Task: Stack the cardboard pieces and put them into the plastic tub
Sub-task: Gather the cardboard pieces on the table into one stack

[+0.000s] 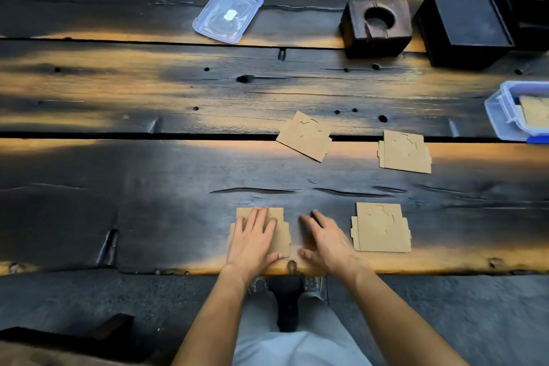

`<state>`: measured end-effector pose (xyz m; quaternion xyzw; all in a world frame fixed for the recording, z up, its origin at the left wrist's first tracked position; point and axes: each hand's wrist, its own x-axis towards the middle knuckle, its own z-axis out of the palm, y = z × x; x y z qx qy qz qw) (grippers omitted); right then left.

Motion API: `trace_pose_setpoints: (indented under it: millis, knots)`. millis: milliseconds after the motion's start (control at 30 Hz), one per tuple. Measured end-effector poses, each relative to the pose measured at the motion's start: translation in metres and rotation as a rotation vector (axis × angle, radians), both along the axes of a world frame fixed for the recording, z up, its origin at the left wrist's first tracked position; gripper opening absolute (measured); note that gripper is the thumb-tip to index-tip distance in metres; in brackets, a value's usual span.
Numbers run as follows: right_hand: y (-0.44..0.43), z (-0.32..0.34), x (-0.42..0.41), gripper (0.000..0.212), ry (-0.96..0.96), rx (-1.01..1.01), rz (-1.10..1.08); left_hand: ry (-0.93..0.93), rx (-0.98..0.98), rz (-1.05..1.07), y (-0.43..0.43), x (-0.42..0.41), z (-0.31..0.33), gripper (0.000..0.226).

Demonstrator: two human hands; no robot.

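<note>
Several flat brown cardboard pieces lie on the dark wooden table. My left hand [256,239] rests flat, fingers spread, on the nearest cardboard piece [280,235] by the front edge. My right hand [325,241] lies open on the bare wood just right of that piece, holding nothing. Another cardboard piece [381,227] sits to the right of my right hand. Two more lie farther back: one tilted [304,136], one at the right [404,152]. The clear plastic tub [502,116] with blue clips stands at the right edge, with cardboard [534,111] inside it.
The tub's clear lid [228,13] lies at the back centre. A dark wooden block with a round hole [375,27] and a black box [466,27] stand at the back right. The table [118,187] has gaps between planks and a front edge near my hands.
</note>
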<state>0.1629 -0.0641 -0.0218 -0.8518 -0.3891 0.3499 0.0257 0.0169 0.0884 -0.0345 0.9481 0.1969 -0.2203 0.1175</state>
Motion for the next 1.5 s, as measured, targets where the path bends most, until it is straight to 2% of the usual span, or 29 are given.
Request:
trace_pose_setpoints:
  millis: [367, 633, 967, 1200, 1500]
  knots:
    - [-0.113, 0.007, 0.115, 0.11, -0.122, -0.144, -0.042, 0.057, -0.105, -0.092, -0.106, 0.118, -0.006, 0.103]
    - [-0.164, -0.01, 0.157, 0.125, -0.058, -0.175, -0.079, 0.135, -0.112, -0.12, -0.153, 0.154, -0.017, 0.102]
    - [-0.178, -0.029, 0.162, 0.109, -0.078, -0.103, -0.009, 0.112, -0.087, -0.093, -0.157, 0.159, -0.021, 0.099]
    - [-0.174, -0.027, 0.164, 0.101, -0.118, -0.067, 0.033, 0.027, -0.078, -0.115, -0.148, 0.161, -0.016, 0.083]
    - [-0.128, -0.007, 0.143, 0.095, -0.174, -0.009, 0.107, -0.044, -0.064, -0.098, -0.105, 0.131, -0.008, 0.077]
